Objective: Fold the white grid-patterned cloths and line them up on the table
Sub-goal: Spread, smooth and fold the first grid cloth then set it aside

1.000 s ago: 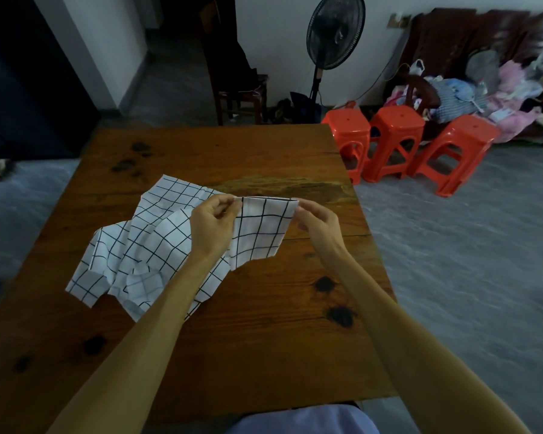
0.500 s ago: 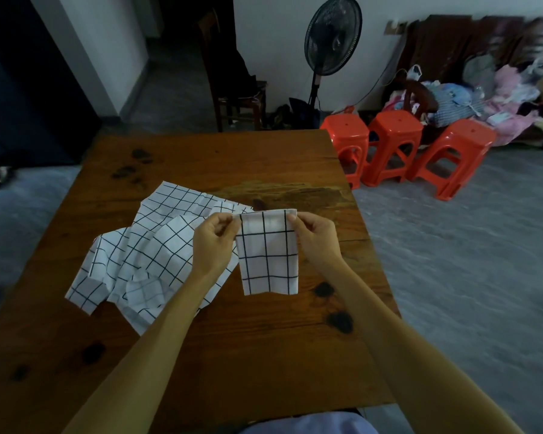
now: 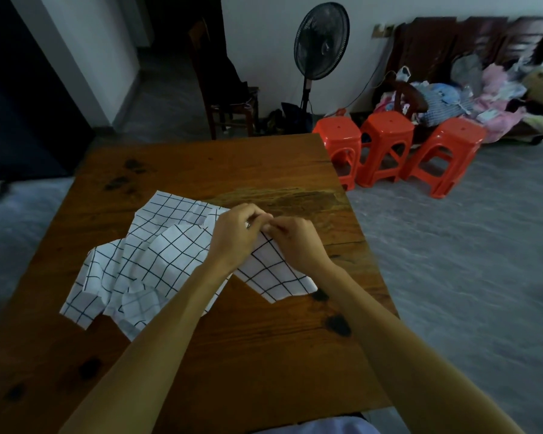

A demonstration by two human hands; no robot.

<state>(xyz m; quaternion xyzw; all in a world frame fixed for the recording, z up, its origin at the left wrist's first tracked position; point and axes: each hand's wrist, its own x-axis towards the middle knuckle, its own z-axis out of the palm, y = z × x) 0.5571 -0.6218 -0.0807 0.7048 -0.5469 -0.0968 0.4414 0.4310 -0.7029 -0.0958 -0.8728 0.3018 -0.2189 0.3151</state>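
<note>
A small white grid-patterned cloth (image 3: 275, 272) hangs folded in half between my two hands above the wooden table (image 3: 257, 355). My left hand (image 3: 237, 234) and my right hand (image 3: 295, 242) have come together, and both pinch the cloth's top corners with curled fingers. The cloth's lower edge touches the table near a dark knot. A crumpled heap of more white grid-patterned cloths (image 3: 145, 264) lies on the table to the left, partly hidden behind my left forearm.
Three orange plastic stools (image 3: 389, 145) stand on the floor past the table's right edge. A standing fan (image 3: 320, 45) and a dark wooden chair (image 3: 229, 98) are behind the far edge. A pile of clothes (image 3: 483, 89) lies at the back right.
My hands, which held the cloth stretched by its two top corners, have closed together, bringing the corners to meet so the cloth folds in half and tilts to the right.
</note>
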